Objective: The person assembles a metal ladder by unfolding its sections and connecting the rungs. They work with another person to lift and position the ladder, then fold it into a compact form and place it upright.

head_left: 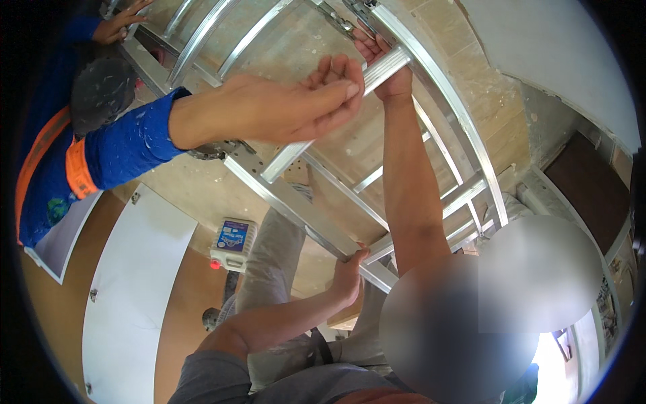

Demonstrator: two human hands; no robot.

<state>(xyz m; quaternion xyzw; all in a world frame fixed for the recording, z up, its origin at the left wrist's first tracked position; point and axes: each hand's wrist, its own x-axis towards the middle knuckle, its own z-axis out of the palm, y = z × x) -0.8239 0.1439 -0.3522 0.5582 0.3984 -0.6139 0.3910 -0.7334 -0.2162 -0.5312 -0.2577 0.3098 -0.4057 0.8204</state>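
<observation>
A folding aluminium ladder [289, 200] with metal hinges stretches across the middle of the view, tilted. Low in the middle, my left hand [350, 275] is closed around its near side rail, thumb on top. Higher up and to the right, my right hand [392, 77] is palm up behind a ladder rung [387, 69], its fingers bent beside a hinge [340, 20]; the rung partly covers the palm. In front of that same rung, a co-worker's hand [316, 97] in a blue sleeve is loosely curled. The co-worker's other hand [121, 25] rests on the ladder at top left.
A white jerrycan [232, 246] with a blue label and red cap stands on the floor beside my leg [272, 252]. White door panels with hinges [131, 303] lie at lower left. A dark brown panel [589, 192] is at far right. Blurred patches cover the lower right.
</observation>
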